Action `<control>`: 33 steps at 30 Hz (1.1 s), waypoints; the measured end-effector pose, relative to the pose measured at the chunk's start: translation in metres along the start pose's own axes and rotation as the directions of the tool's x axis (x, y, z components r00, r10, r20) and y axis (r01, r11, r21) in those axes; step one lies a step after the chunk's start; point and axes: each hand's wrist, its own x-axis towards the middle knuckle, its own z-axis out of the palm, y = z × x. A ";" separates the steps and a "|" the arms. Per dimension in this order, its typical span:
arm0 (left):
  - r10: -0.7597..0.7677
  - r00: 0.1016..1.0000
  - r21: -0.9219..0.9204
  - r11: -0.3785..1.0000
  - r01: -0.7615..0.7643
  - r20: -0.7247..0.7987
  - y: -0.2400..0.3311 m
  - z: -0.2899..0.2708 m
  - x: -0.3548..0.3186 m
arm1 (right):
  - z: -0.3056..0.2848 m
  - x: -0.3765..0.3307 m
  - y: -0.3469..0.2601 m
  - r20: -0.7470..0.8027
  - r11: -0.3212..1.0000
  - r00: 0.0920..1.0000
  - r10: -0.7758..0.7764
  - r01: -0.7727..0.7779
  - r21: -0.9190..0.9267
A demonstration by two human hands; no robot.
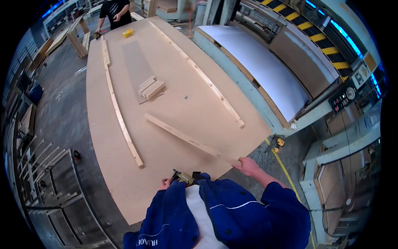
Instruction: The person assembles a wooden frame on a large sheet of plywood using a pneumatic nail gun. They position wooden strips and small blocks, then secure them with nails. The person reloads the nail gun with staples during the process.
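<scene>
My right hand [248,166] is closed on the near end of a wooden strip [182,136], which slants away to the far left across a large brown board [174,199]. At the board's near edge, close to my body, my left hand [166,182] is closed on a yellow-and-black staple gun [183,177]; my sleeve hides part of this hand. One long narrow wooden strip [118,114] lies along the board's left side, and another wooden strip [195,69] runs along its right side.
Short wooden blocks [151,87] lie stacked on a thin panel [134,62] mid-board. A co-worker [115,12] stands at the far end, near a yellow box [127,32]. Machinery holding a white sheet [257,62] flanks the right; a metal rack [62,182] stands left.
</scene>
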 end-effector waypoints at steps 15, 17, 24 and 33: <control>-0.365 0.931 -0.157 0.919 0.361 0.010 0.021 0.013 -0.007 | -0.036 0.003 0.052 -0.233 0.981 0.953 -0.193 0.192 -0.026; -0.378 0.925 -0.110 0.919 0.379 0.029 0.021 0.008 -0.008 | -0.029 0.002 0.055 -0.256 0.976 0.943 -0.211 0.218 0.002; -0.275 0.952 0.231 0.943 0.239 0.138 0.066 -0.086 -0.052 | -0.003 0.002 0.084 -0.282 0.939 0.899 -0.334 0.343 -0.020; 0.309 0.929 0.191 0.943 -0.271 -0.206 0.214 -0.152 0.030 | -0.061 0.030 0.085 -0.149 0.943 0.933 -0.328 0.315 -0.103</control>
